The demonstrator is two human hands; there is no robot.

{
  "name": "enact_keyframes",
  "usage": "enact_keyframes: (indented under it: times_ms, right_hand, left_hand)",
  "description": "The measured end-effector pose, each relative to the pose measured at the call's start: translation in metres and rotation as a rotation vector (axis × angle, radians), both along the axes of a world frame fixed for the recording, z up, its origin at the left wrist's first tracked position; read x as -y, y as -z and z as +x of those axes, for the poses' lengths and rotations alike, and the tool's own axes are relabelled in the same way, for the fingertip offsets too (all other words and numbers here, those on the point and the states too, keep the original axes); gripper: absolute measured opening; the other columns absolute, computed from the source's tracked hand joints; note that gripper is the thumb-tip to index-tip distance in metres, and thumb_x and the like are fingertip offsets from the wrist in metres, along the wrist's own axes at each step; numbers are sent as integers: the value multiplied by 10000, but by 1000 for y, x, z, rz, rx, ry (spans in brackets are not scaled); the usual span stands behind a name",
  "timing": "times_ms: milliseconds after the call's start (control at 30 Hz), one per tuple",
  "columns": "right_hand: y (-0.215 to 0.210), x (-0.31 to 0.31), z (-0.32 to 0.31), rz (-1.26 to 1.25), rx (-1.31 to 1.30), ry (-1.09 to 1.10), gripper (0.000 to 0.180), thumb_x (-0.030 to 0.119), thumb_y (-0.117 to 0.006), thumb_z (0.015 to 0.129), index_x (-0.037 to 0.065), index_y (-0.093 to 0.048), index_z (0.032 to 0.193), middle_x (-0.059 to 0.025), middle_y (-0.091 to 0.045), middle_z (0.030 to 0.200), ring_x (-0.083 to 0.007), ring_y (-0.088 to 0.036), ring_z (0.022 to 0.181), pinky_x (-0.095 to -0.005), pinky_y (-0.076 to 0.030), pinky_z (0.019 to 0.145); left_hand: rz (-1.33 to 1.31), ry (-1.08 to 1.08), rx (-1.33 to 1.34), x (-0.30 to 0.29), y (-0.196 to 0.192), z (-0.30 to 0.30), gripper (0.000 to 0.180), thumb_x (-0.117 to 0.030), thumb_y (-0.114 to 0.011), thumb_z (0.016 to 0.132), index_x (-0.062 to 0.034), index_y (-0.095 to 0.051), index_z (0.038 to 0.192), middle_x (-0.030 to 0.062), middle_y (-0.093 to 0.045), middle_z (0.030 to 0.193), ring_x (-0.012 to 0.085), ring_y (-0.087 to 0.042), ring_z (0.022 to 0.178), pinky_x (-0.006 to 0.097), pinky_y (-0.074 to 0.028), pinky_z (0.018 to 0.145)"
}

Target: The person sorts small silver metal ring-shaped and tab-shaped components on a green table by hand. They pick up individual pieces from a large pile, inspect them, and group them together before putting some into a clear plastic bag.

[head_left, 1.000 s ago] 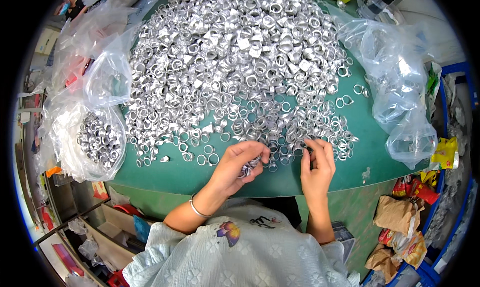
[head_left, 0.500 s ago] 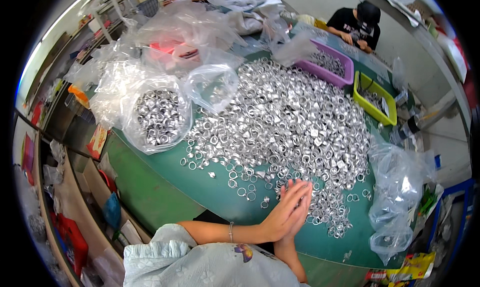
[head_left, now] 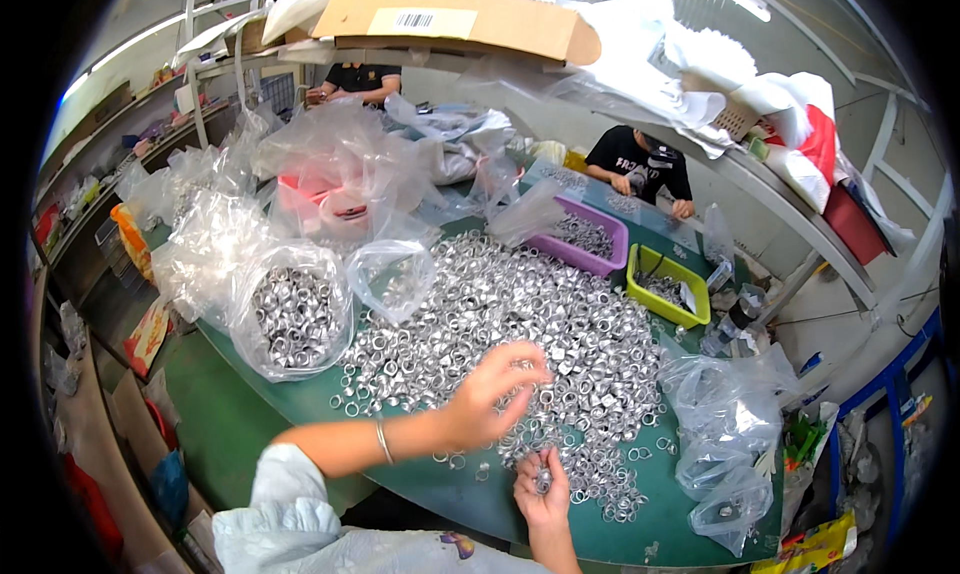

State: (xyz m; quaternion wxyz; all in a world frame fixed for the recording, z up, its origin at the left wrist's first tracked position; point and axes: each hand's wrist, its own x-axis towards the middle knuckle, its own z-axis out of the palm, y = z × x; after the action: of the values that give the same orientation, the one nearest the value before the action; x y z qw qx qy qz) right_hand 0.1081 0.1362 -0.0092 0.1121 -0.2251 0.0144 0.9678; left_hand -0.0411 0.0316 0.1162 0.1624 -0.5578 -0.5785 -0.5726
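A wide heap of silver metal rings (head_left: 590, 374) is spread over the green table (head_left: 420, 489). My left hand (head_left: 492, 396), a bracelet at its wrist, is over the near part of the heap, fingers curved and apart, slightly blurred, with nothing visible in them. Close in front of me my right hand (head_left: 541, 494) is turned up, its fingers curled round a few silver rings (head_left: 543, 481). How many it holds is hidden. To the left stands an opened clear plastic bag (head_left: 335, 359) with more silver rings inside.
Behind the heap are a purple basket (head_left: 622, 264) and a yellow-green basket (head_left: 708, 314), both with small metal parts. Clear bags (head_left: 725, 424) lie at the right edge. A shelf with a cardboard box (head_left: 460, 19) spans the back; a person (head_left: 640, 169) sits beyond the table.
My hands, pressed together before, are now apart: the left is raised over the heap, the right is lower, holding rings. The view has tilted up, showing the shelf.
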Motion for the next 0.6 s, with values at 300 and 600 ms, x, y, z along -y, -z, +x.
enact_keyframes:
  times_ms: [300,600]
  right_hand:
    - [-2,-22,53,117,-24,-50,316,367,-469,917,94,-542,777,-25,-414,654,-131,-365,538,-227,-286,387]
    - [22,-44,77,235,-99,-53,323,353,-432,932,75,-559,827,-42,-423,701,-152,-380,580,-247,-301,434]
  left_hand:
    - [-1,-231,-300,-80,-147,-139,241,22,-555,766,10,-577,1006,158,-584,986,306,-575,924,340,-449,829]
    - [239,-276,-425,-193,-239,-136,264,-11,-561,768,11,-592,1029,170,-603,1007,336,-572,939,367,-454,819]
